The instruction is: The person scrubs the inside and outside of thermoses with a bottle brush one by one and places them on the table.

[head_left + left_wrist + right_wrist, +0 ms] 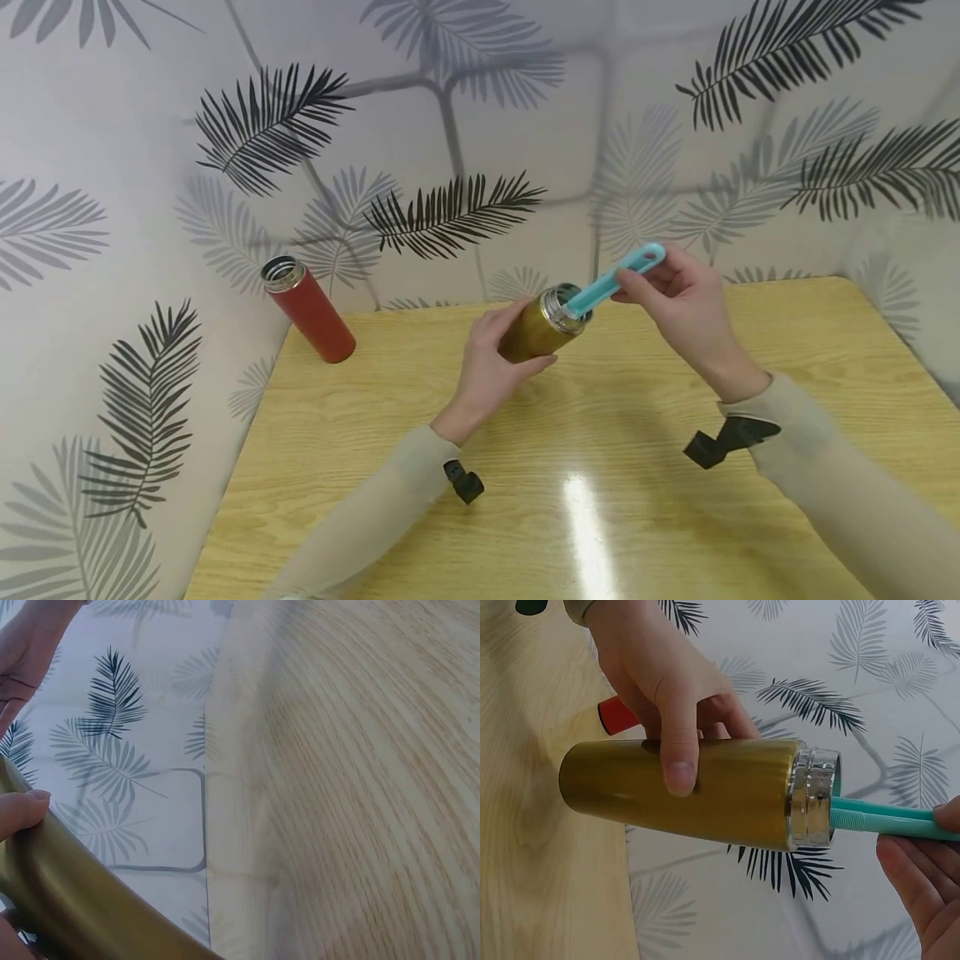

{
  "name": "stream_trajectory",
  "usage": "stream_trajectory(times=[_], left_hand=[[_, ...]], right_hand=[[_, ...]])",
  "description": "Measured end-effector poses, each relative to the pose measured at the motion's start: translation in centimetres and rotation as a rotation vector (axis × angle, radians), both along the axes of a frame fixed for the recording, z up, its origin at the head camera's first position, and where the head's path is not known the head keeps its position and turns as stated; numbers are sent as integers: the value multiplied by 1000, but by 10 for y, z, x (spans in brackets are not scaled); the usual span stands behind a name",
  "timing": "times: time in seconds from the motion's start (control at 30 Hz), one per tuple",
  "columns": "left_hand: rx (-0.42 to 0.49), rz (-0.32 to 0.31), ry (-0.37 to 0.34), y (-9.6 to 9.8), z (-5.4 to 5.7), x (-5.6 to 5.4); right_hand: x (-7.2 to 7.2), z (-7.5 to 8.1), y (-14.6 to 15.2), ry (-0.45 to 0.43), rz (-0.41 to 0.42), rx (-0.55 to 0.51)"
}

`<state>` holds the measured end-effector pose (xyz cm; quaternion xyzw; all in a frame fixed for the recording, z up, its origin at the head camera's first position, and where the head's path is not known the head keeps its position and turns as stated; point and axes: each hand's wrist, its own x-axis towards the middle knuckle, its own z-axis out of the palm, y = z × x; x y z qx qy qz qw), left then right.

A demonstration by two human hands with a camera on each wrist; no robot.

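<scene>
My left hand (491, 358) grips a gold metal thermos flask (536, 333) round its body, tilted with its open steel mouth toward my right hand. Between thumb and fingers, my right hand (686, 308) pinches a turquoise handle (607, 283) with a hole in its end. The handle's lower end goes into the flask's mouth, so whatever it carries inside is hidden. In the right wrist view the gold flask (720, 795) lies almost level across the picture, clear of the table. Only part of the gold flask (90, 900) and a thumb appear in the left wrist view.
A red thermos flask (311, 312) without a lid stands upright at the table's far left corner. The wood-grain table (375, 450) meets a leaf-patterned covering (420, 150) along its back and left edges. Black camera mounts (723, 442) sit on both wrists.
</scene>
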<state>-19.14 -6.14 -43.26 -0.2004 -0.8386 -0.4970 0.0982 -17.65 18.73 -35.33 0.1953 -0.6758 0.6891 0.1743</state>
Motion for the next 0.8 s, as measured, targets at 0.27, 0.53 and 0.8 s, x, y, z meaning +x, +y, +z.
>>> stream_trajectory(times=[0.27,0.53,0.8], left_hand=[[-26,0,-6,-3,-5,-4],[-40,0,22,-6,-7,-4],[-39,-11,16,-3,-6,-1]], right_hand=[[-1,11,16,-5,24,-104],[-3,20,27,63,8,-158],[-1,2,15,46,20,-71]])
